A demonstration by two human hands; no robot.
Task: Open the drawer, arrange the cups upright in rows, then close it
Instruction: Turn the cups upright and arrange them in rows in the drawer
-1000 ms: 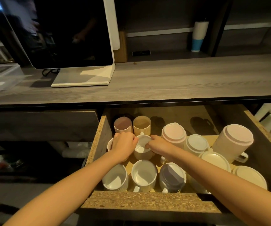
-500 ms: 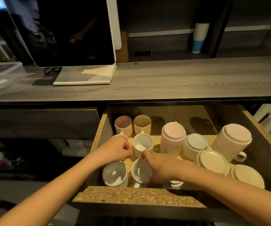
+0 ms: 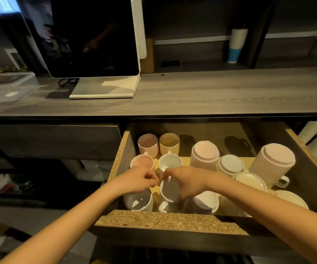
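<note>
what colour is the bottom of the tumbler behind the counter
Blue, on the tumbler, in the head view.

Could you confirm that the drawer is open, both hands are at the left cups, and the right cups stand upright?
Not quite: in the head view the right cups stand upside down, bases up. The drawer is open, and the left hand and right hand are at the left cups.

Dim warm light fills the drawer (image 3: pixel 123 153), the cups (image 3: pixel 204 151) throw dark shadows on its back wall, pale reflections streak the monitor (image 3: pixel 89 35), and the frame's edges bow
</note>
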